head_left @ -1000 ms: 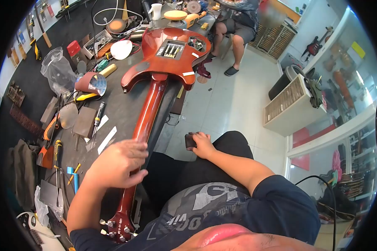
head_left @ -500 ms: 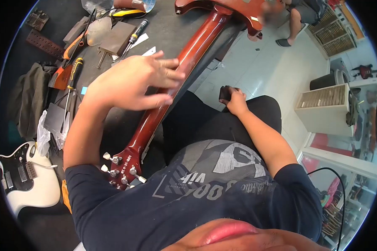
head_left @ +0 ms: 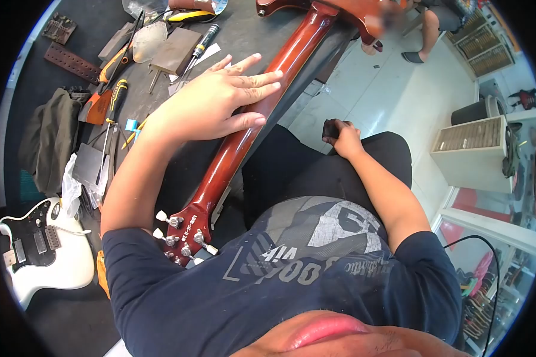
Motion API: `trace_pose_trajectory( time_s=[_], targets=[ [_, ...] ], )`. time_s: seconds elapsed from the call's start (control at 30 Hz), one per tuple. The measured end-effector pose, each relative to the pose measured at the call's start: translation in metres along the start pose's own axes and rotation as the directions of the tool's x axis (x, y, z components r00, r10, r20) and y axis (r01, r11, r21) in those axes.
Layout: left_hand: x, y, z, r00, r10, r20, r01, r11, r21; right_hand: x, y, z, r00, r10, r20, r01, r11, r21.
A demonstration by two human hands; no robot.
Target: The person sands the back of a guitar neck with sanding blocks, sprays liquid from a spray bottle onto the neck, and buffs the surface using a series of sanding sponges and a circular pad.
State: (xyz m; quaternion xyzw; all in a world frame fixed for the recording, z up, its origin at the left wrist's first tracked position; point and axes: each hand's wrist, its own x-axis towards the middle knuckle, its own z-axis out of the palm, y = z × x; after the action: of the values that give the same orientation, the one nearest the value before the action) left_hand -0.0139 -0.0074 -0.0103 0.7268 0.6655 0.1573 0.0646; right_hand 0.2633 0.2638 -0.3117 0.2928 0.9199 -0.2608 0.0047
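A glossy red-brown guitar neck (head_left: 289,56) runs diagonally across the bench, back side up. Its headstock (head_left: 190,229), with metal tuners and pale buttons, lies near my chest, and part of the guitar body (head_left: 351,12) shows at the top. My left hand (head_left: 232,95) is palm down over the neck, fingers spread, with fingertips and thumb on or just over the lacquer. Low over my right thigh, my right hand (head_left: 346,138) grips a small dark block (head_left: 329,130); its exact kind is unclear.
Left on the bench are screwdrivers (head_left: 118,98), a metal block (head_left: 175,50), a dark cloth (head_left: 52,134) and a white guitar body (head_left: 53,268). A white cabinet (head_left: 467,146) stands to the right. Another person's leg (head_left: 430,35) shows at the upper right.
My left hand has moved up the neck toward the guitar body, its fingers spreading wider. My right hand keeps the dark block over my thigh. The whole view has shifted slightly.
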Motion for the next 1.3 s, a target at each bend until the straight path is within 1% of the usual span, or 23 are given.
trace_pose_trajectory(
  time_s=[0.07, 0.1, 0.13, 0.23, 0.27, 0.37, 0.4, 0.43, 0.5, 0.53, 0.63, 0.67, 0.77, 0.8, 0.83, 0.9, 0.93, 1.03, 1.07, 1.17, 1.2, 1.3],
  targets=[
    [-0.004, -0.001, -0.014, 0.988, 0.075, 0.132, -0.072, 0.997, -0.031, 0.0, -0.004, -0.001, 0.998, 0.056, 0.016, -0.056, 0.998, -0.005],
    [-0.006, -0.001, -0.025, 0.974, 0.114, 0.195, -0.106, 0.993, -0.052, -0.001, -0.004, -0.001, 0.999, 0.038, 0.015, -0.038, 0.999, -0.003],
    [-0.006, 0.001, -0.039, 0.932, 0.141, 0.333, -0.116, 0.989, -0.094, -0.003, -0.004, -0.001, 1.0, 0.021, 0.012, -0.021, 1.0, -0.001],
    [-0.001, 0.0, -0.03, 0.939, 0.124, 0.322, -0.089, 0.989, -0.122, -0.003, -0.001, 0.001, 1.0, -0.014, 0.004, 0.014, 1.0, -0.005],
    [-0.001, 0.001, -0.014, 0.982, 0.073, 0.175, -0.064, 0.996, -0.058, -0.003, 0.0, 0.003, 1.0, -0.022, 0.001, 0.022, 1.0, -0.004],
    [0.007, 0.004, 0.014, 0.999, -0.003, -0.042, -0.001, 0.995, -0.102, -0.002, -0.006, -0.006, 0.999, 0.016, 0.029, -0.016, 1.0, 0.021],
    [0.005, 0.005, 0.007, 1.0, 0.015, -0.019, -0.017, 0.995, -0.102, 0.001, -0.005, -0.004, 0.996, 0.075, 0.057, -0.075, 0.997, 0.011],
    [0.001, 0.004, -0.005, 0.992, 0.068, 0.108, -0.059, 0.994, -0.09, -0.002, -0.004, -0.003, 0.996, 0.067, 0.052, -0.067, 0.998, 0.016],
    [-0.003, 0.0, -0.032, 0.922, 0.165, 0.349, -0.149, 0.986, -0.073, -0.003, -0.003, -0.002, 0.998, 0.044, 0.034, -0.045, 0.999, 0.023],
    [-0.003, 0.004, -0.035, 0.898, 0.147, 0.414, -0.14, 0.989, -0.047, -0.001, -0.001, -0.001, 0.999, 0.035, 0.039, -0.036, 0.999, 0.016],
    [0.005, 0.005, -0.012, 0.983, 0.036, 0.179, -0.04, 0.999, 0.016, 0.001, 0.001, 0.002, 0.999, 0.022, 0.039, -0.023, 1.0, 0.019],
    [0.01, 0.004, 0.003, 0.997, 0.012, 0.076, -0.019, 0.995, 0.096, 0.002, 0.001, 0.0, 0.999, 0.025, 0.035, -0.026, 0.999, 0.026],
    [0.013, 0.004, 0.012, 0.999, 0.022, 0.043, -0.026, 0.996, 0.089, 0.004, -0.001, 0.0, 0.998, 0.045, 0.047, -0.046, 0.998, 0.036],
    [0.009, 0.006, 0.005, 0.996, 0.06, 0.059, -0.064, 0.995, 0.075, 0.005, 0.0, 0.003, 0.997, 0.057, 0.055, -0.059, 0.998, 0.031],
    [0.006, 0.011, -0.008, 0.983, 0.088, 0.163, -0.098, 0.994, 0.05, 0.006, 0.001, 0.004, 0.996, 0.07, 0.06, -0.071, 0.997, 0.023],
    [0.003, 0.021, -0.032, 0.92, 0.156, 0.36, -0.167, 0.986, -0.002, 0.005, -0.001, 0.006, 0.999, 0.014, 0.035, -0.015, 1.0, 0.018],
    [0.003, 0.022, -0.032, 0.914, 0.188, 0.359, -0.188, 0.982, -0.035, 0.003, -0.002, 0.007, 1.0, -0.011, 0.023, 0.011, 1.0, 0.02],
    [0.012, 0.017, -0.01, 0.975, 0.133, 0.176, -0.141, 0.99, 0.03, 0.003, -0.004, 0.007, 1.0, -0.011, 0.017, 0.01, 1.0, 0.012],
    [0.016, 0.009, 0.004, 0.99, 0.117, 0.084, -0.127, 0.983, 0.13, 0.003, -0.005, 0.006, 1.0, 0.0, 0.016, 0.0, 1.0, 0.016],
    [0.018, 0.004, 0.023, 0.995, 0.091, -0.04, -0.084, 0.985, 0.15, 0.006, -0.004, 0.007, 0.999, 0.016, 0.027, -0.017, 1.0, 0.024],
    [0.014, 0.008, 0.017, 0.995, 0.101, -0.027, -0.098, 0.99, 0.097, 0.007, -0.003, 0.009, 0.999, 0.017, 0.032, -0.018, 0.999, 0.029],
    [0.003, 0.021, -0.024, 0.956, 0.156, 0.248, -0.156, 0.987, -0.019, 0.003, -0.003, 0.011, 0.999, 0.0, 0.039, 0.0, 1.0, 0.012]
  ],
)
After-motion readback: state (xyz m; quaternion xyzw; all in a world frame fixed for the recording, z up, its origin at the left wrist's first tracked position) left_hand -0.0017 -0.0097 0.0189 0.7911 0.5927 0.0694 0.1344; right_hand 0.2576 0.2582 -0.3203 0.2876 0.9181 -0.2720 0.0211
